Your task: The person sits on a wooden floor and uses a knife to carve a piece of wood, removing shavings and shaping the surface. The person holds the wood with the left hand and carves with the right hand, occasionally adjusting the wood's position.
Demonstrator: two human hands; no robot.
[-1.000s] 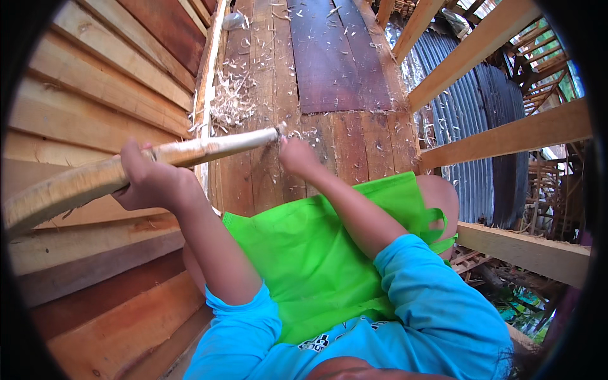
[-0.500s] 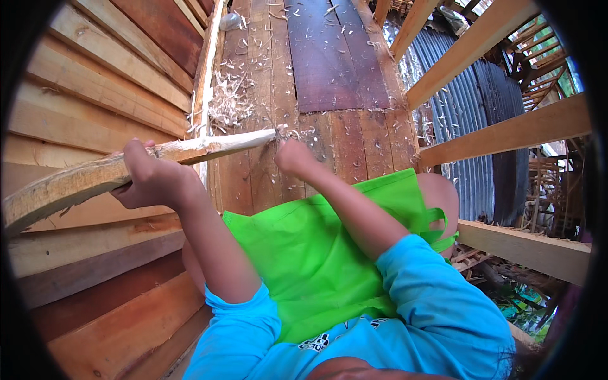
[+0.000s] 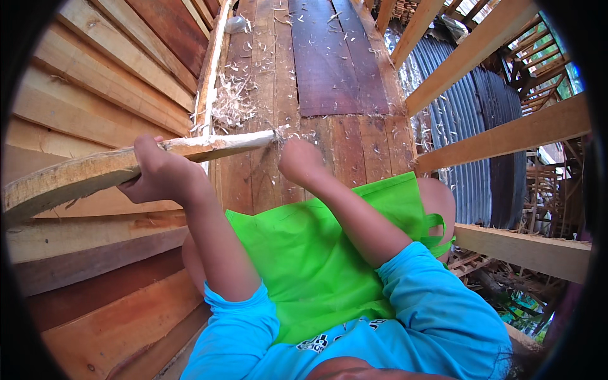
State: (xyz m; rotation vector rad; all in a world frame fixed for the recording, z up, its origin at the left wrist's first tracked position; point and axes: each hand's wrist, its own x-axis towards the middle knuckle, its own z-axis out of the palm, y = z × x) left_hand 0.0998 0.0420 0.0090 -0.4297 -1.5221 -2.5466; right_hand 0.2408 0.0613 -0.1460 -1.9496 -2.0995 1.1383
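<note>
My left hand (image 3: 166,170) is wrapped round a long curved piece of wood (image 3: 82,170), which runs from the left rim toward the middle. Its right end is pale and freshly shaved, tapering to a narrow tip with a thin curl of wood on it. Just right of that tip, my right hand (image 3: 303,163) is closed in a fist, slightly blurred; whatever it grips is hidden by the fingers. A bright green cloth bag (image 3: 297,253) with loop handles is spread over my lap, below both hands.
A pile of wood shavings (image 3: 233,104) lies on the plank floor (image 3: 263,183), with more curls scattered on a dark smooth panel (image 3: 326,63). A board wall (image 3: 95,82) stands close on the left. Wooden rails (image 3: 506,130) and corrugated metal sheets (image 3: 478,183) line the right.
My right fist has shifted slightly right and down, a little farther from the wood's tip. My left hand keeps its grip on the wood, shifted slightly right in view.
</note>
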